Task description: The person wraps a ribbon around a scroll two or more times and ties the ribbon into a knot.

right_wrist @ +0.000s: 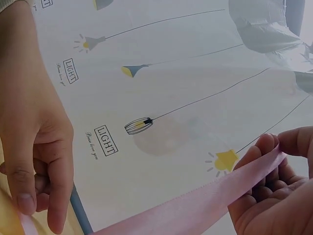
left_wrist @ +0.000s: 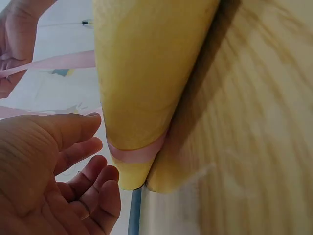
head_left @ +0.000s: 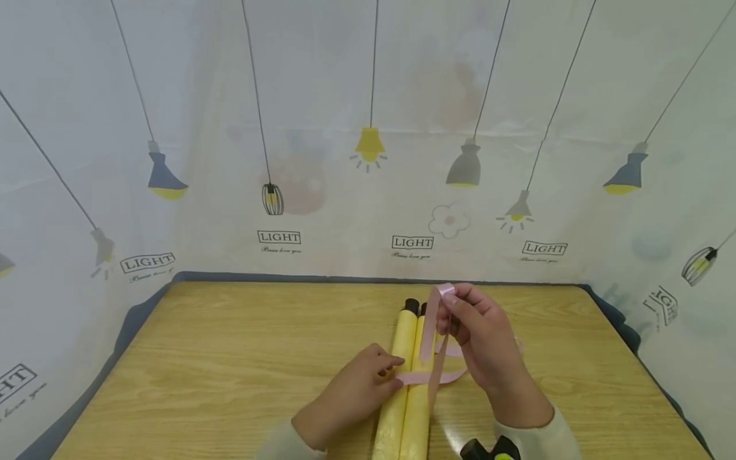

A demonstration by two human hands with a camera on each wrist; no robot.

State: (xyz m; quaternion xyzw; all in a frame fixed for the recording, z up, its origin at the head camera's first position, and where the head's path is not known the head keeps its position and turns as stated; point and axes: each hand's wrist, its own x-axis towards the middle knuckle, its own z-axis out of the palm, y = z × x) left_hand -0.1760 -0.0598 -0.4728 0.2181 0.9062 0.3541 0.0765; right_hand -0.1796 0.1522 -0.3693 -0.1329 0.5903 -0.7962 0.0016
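Observation:
Two long yellow tubes (head_left: 404,335) with black ends lie side by side, and a pink ribbon (head_left: 416,378) crosses them as a band. My right hand (head_left: 489,338) holds a raised length of this ribbon between thumb and fingers, to the right of the tubes; the ribbon hangs down from it in a loop. My left hand (head_left: 359,386) is at the tubes' left side, its thumb tip right at the band. In the left wrist view, the left hand's fingers (left_wrist: 108,196) are loosely bent with gaps between them. The right wrist view shows the ribbon stretched taut from the right fingertips.
The tubes lie on a wood-grain table (head_left: 230,358). A pale wall covering (head_left: 333,76) printed with lamps surrounds it at the back and sides. A black device (head_left: 491,449) with a lime-green patch shows near the right wrist, at the bottom edge. More ribbon curves right of the tubes.

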